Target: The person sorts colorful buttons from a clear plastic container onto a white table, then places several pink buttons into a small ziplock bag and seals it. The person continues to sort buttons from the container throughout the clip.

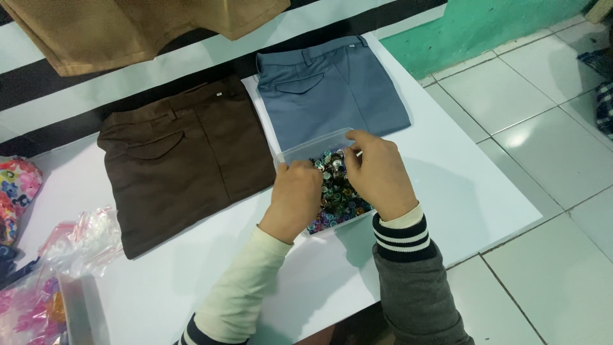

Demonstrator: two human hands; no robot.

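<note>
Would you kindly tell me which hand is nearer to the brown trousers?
Left. The left hand sits just beside the brown trousers; the right hand is farther off, across the bead box.

Brown trousers (182, 160) and blue trousers (332, 92) folded flat on white desk (447, 185). Tan garment (140, 29) at top edge. Clear plastic bags (83, 239) far left.

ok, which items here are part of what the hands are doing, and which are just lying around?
In use:
- left hand and right hand, both over the clear box
- small shiny buttons inside it

Lying about:
- brown trousers
- blue-grey trousers
- tan garment
- plastic bags
- white table
</note>
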